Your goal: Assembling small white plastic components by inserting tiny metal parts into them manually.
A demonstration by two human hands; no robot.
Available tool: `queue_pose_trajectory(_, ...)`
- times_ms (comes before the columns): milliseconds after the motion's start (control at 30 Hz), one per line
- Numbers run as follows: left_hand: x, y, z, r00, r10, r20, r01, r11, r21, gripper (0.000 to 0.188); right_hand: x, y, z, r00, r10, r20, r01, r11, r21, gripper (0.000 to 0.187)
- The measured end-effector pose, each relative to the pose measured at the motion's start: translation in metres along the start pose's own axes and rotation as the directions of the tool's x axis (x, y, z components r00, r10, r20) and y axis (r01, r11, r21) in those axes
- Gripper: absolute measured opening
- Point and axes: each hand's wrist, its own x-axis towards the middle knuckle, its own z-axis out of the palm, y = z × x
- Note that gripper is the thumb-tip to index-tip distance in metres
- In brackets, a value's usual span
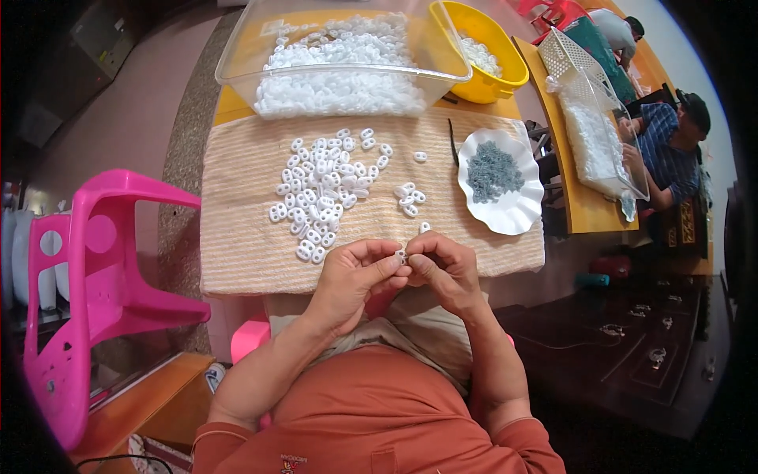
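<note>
My left hand and my right hand meet over the near edge of the cloth. Both are closed, fingertips pinching a small white two-hole plastic piece between them. The fingers cover most of it. Left of centre on the striped cloth lies a loose heap of white oval two-hole pieces. A smaller cluster of the same pieces sits farther right, with single ones nearby. A white scalloped plate on the right carries a mound of small grey-blue translucent parts.
At the table's back stands a clear bin full of white pieces, beside a yellow basin. A pink plastic chair is at left. People work at another table on the right, with a clear bin of white pieces.
</note>
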Motion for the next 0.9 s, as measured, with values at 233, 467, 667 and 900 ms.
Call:
queue_pose_trajectory(233, 0.0009, -0.0007, -0.0014, 1.000, -0.014, -0.025, 0.014, 1.000, -0.028, 0.018, -0.0007, 0.0000, 0.0016, 0.994, 0.106, -0.010, -0.104, 0.991, 0.084, 0.007)
queue_pose_trajectory(467, 0.0007, -0.0011, -0.0016, 0.999, -0.019, -0.036, 0.018, 0.999, -0.033, 0.017, 0.0000, 0.0021, 0.0005, 0.990, 0.131, -0.051, -0.130, 0.991, 0.016, 0.011)
queue_pose_trajectory(667, 0.0012, -0.0023, -0.0020, 0.999, -0.009, -0.043, 0.008, 0.999, -0.035, 0.016, 0.0014, 0.0039, 0.0014, 0.995, 0.093, -0.035, -0.092, 0.996, 0.014, 0.008)
queue_pose_trajectory(900, 0.0007, -0.0036, -0.0007, 0.999, 0.011, -0.053, -0.012, 1.000, -0.019, 0.015, 0.0018, 0.0051, 0.0011, 0.999, 0.045, -0.018, -0.045, 0.999, 0.011, 0.005)
